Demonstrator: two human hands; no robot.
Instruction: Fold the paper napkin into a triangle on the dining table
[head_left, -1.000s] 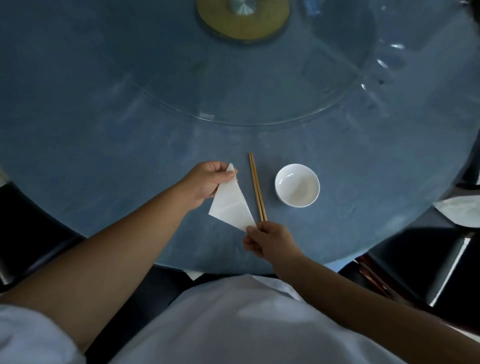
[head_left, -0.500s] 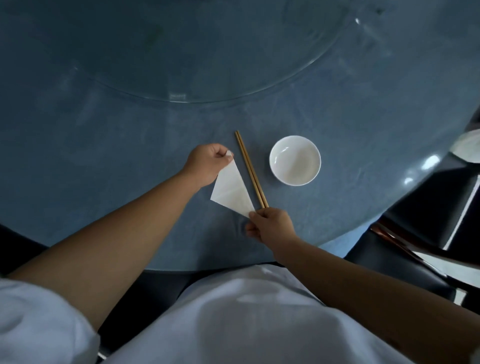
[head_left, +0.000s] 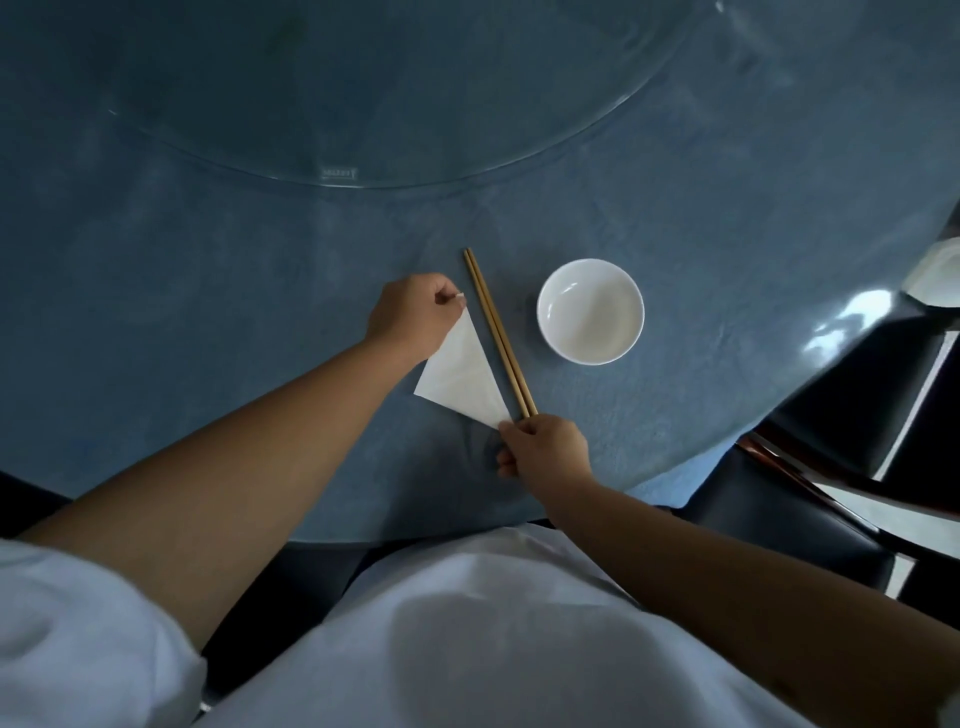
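While the white paper napkin (head_left: 464, 375) lies as a flat triangle on the blue dining table (head_left: 208, 249), touching the chopsticks, the left hand (head_left: 413, 319) pinches its far tip and the right hand (head_left: 545, 451) its near tip. Pressing evenly along the edges would likely sharpen the fold. Counted: one napkin, two chopsticks (head_left: 496, 330), one white bowl (head_left: 590, 310).

- Left hand (head_left: 413, 322): curled in a loose fist, knuckles up, thumb and forefinger pinched together at its far right corner on the napkin (head_left: 462, 376) tip.
- Left forearm: bare, runs from the lower left up and right to the wrist; a white sleeve covers the upper arm.
- Right hand (head_left: 545, 449): fingers curled, thumb and forefinger pinched at its upper left on the napkin's near corner.
- Right forearm: bare, comes in from the lower right.
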